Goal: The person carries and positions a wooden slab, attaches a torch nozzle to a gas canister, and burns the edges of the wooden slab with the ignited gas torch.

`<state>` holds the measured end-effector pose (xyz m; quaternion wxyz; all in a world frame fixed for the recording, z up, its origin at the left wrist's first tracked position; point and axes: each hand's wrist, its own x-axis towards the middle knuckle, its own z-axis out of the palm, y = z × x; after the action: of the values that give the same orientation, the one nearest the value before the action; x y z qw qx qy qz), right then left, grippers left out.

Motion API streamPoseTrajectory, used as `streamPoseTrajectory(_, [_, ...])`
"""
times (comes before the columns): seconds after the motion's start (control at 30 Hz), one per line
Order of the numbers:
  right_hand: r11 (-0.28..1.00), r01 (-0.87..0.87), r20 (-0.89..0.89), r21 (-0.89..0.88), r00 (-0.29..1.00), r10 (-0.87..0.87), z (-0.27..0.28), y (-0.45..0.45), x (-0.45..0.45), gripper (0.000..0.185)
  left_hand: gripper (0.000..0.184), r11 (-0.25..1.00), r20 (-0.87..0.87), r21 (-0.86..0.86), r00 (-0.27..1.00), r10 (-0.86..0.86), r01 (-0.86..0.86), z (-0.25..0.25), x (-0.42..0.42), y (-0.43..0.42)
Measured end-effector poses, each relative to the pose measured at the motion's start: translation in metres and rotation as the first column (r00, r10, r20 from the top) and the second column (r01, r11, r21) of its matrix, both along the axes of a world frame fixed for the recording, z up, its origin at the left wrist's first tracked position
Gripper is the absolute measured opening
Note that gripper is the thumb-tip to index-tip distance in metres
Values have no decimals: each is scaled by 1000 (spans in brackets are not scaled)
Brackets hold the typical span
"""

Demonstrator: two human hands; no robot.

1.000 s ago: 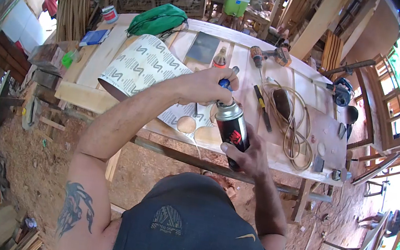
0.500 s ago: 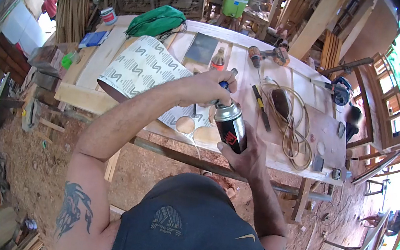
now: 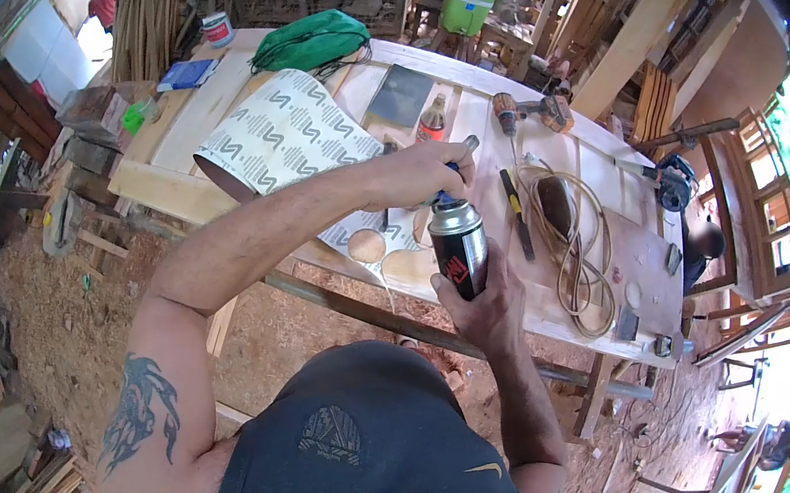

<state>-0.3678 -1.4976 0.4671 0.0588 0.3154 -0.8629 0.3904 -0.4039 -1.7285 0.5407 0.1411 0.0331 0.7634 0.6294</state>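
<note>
My right hand point(image 3: 490, 309) is wrapped round the body of a black and silver gas can point(image 3: 458, 257), which tilts with its metal top up and away from me. Directly above the can's top, my left hand point(image 3: 432, 174) is closed on a blue fitting point(image 3: 447, 198) with a metal tube point(image 3: 471, 143). The fingers partly cover where fitting and can meet. Below both hands lies a wooden panel point(image 3: 409, 293). Left of them is a curled printed sheet point(image 3: 280, 137) with round cut-outs near its end.
A green bag point(image 3: 312, 41), bottle point(image 3: 432, 120), dark sheet point(image 3: 401, 95), drill point(image 3: 505, 113), yellow-black tool point(image 3: 517, 215) and coiled hose point(image 3: 602, 264) lie on or stand around the panel. People are at the far left point(image 3: 102, 6), beyond the right edge point(image 3: 704, 249) and lower right point(image 3: 776, 446).
The can and my hands have shifted slightly, and my right hand sits a little differently on the can. The person beyond the panel's right edge shows more clearly than a second ago.
</note>
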Motion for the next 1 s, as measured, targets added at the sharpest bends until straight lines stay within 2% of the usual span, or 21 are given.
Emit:
streamPoseTrajectory(0.2, [999, 1, -15, 37, 1000, -1, 4, -2, -1, 73, 8, 1000, -56, 15, 998, 20, -19, -4, -5, 1])
streamPoseTrajectory(0.37, [1000, -3, -21, -6, 1000, 3, 0, -6, -2, 73, 9, 999, -200, 26, 979, 33, -29, -14, -12, 1])
streamPoseTrajectory(0.47, [1000, -13, -46, -12, 999, 12, -6, -7, -7, 76, 10, 997, -106, 26, 991, 79, -76, -6, -9, 4])
streamPoseTrajectory(0.67, [999, -6, -45, -34, 999, 5, -9, -7, -8, 77, 9, 994, -108, 23, 989, 106, -104, -17, -16, 7])
streamPoseTrajectory(0.73, [999, -4, -26, -32, 1000, 4, -9, -6, -9, 76, 10, 997, -164, 3, 983, 82, -82, -25, -20, 5])
streamPoseTrajectory(0.83, [991, -101, 103, -87, 989, 109, -1, -1, -17, 73, 10, 1000, -170, -2, 985, 1, -1, -15, -18, 1])
streamPoseTrajectory(0.93, [980, -74, 505, -186, 848, 160, 23, 6, -13, 70, 11, 995, -204, 37, 975, -87, 97, -14, -17, -2])
streamPoseTrajectory(1.0, [964, -108, 578, -242, 782, 233, 20, 13, -20, 69, 11, 989, -217, 52, 968, -126, 141, -13, -16, -3])
